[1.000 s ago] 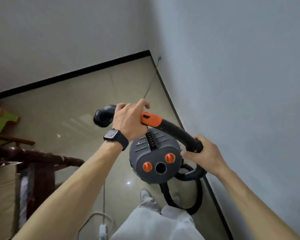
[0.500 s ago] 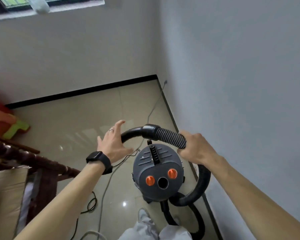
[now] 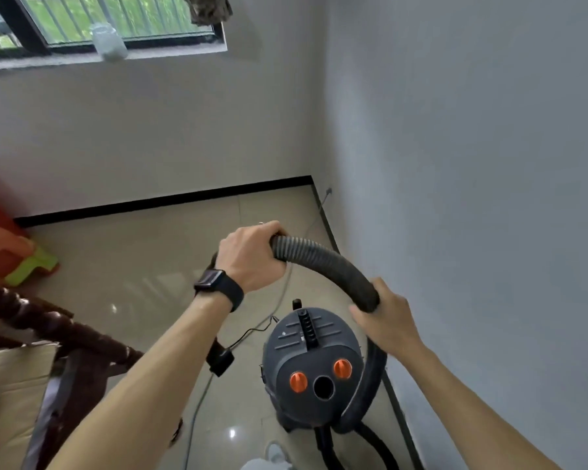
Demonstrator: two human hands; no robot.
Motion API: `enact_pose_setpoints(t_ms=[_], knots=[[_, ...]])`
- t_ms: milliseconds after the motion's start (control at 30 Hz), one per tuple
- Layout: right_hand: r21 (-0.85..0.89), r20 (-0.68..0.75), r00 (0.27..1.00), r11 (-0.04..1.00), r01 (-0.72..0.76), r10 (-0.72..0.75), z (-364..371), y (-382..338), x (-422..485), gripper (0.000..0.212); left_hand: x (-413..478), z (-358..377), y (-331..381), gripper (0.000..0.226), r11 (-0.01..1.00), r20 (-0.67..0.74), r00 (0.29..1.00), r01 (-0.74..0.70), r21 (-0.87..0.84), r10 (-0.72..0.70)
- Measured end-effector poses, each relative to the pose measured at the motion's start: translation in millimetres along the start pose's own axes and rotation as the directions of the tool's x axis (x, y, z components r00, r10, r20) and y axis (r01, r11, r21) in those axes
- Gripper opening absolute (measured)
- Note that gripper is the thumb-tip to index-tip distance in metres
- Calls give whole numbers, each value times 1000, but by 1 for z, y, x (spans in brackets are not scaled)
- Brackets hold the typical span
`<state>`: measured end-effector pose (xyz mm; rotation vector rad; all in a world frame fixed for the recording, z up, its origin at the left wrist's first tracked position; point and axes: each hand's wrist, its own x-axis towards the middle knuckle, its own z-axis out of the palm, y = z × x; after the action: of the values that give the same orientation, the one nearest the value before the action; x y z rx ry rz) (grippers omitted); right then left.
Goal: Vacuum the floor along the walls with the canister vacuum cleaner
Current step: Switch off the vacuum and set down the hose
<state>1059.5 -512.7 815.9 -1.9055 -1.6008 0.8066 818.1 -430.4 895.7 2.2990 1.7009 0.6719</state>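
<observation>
The hose [image 3: 319, 262] was held in an arc above the canister [image 3: 313, 361], both grips closed round it: the left hand [image 3: 252, 256] farther ahead, the right hand [image 3: 384, 320] nearer the wall [image 3: 472, 232]. The canister stood on the floor [image 3: 150, 266] beside that wall.

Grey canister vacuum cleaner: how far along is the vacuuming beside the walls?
Done: the grey canister vacuum cleaner stands on the beige tiled floor by the right wall; cleaned stretches cannot be judged. In hand: left hand and right hand grip the black ribbed hose. Left: the floor along the black skirting to the corner.
</observation>
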Motion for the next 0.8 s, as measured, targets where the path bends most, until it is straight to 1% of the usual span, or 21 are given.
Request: enact_pose_setpoints(t_ms=[33, 67, 100, 133, 200, 267, 300, 333, 367, 400, 433, 500, 567, 667, 733, 767, 800], knots=[[22, -32, 992, 992, -120, 121, 12, 30, -12, 29, -3, -2, -11, 27, 999, -12, 999, 39, -17, -39], [53, -55, 966, 967, -250, 253, 23, 59, -22, 26, -6, -2, -23, 27, 995, -30, 996, 83, -52, -85], [76, -67, 922, 923, -377, 382, 32, 85, -33, 22, -9, -2, -34, 28, 987, -42, 991, 126, -95, -130], [87, -81, 875, 878, -471, 478, 41, 108, -42, 18, -13, 2, -44, 28, 978, -38, 985, 162, -131, -169], [129, -133, 804, 814, -566, 580, 46, 131, -49, 16, -24, 15, -57, 30, 962, 22, 976, 216, -166, -215], [241, -224, 745, 777, -582, 628, 37, 129, -36, 21, -37, 34, -64, 29, 953, 104, 967, 249, -175, -234], [294, -292, 709, 766, -572, 642, 27, 122, -26, 21, -43, 43, -67, 28, 948, 136, 960, 267, -173, -246], [324, -377, 677, 774, -544, 633, 15, 115, -13, 17, -47, 50, -71, 28, 946, 155, 954, 280, -162, -256], [319, -467, 647, 797, -513, 603, 1, 107, -2, 13, -50, 55, -76, 27, 950, 166, 952, 279, -140, -255], [292, -553, 623, 829, -478, 554, -13, 99, 7, 13, -52, 58, -81, 28, 959, 180, 954, 262, -109, -240], [255, -619, 609, 860, -443, 497, -26, 90, 12, 18, -52, 60, -85, 29, 970, 191, 958, 230, -78, -212], [179, -710, 604, 922, -344, 363, -46, 75, 18, 25, -48, 61, -88, 30, 985, 177, 971, 169, -35, -160], [139, -776, 573, 958, -252, 263, -58, 58, 25, 26, -38, 61, -85, 24, 989, 124, 982, 147, -23, -143], [151, -844, 502, 981, -121, 191, -68, 29, 44, 27, -26, 58, -82, 18, 977, 61, 979, 200, -70, -196], [152, -873, 465, 988, -23, 145, -70, 10, 59, 28, -23, 55, -85, 20, 951, 51, 964, 264, -160, -260], [157, -876, 462, 988, 10, 135, -69, 0, 65, 28, -25, 55, -86, 23, 929, 66, 955, 296, -224, -288], [162, -870, 476, 986, 28, 130, -65, -8, 71, 27, -28, 54, -88, 29, 899, 107, 945, 326, -293, -308]])
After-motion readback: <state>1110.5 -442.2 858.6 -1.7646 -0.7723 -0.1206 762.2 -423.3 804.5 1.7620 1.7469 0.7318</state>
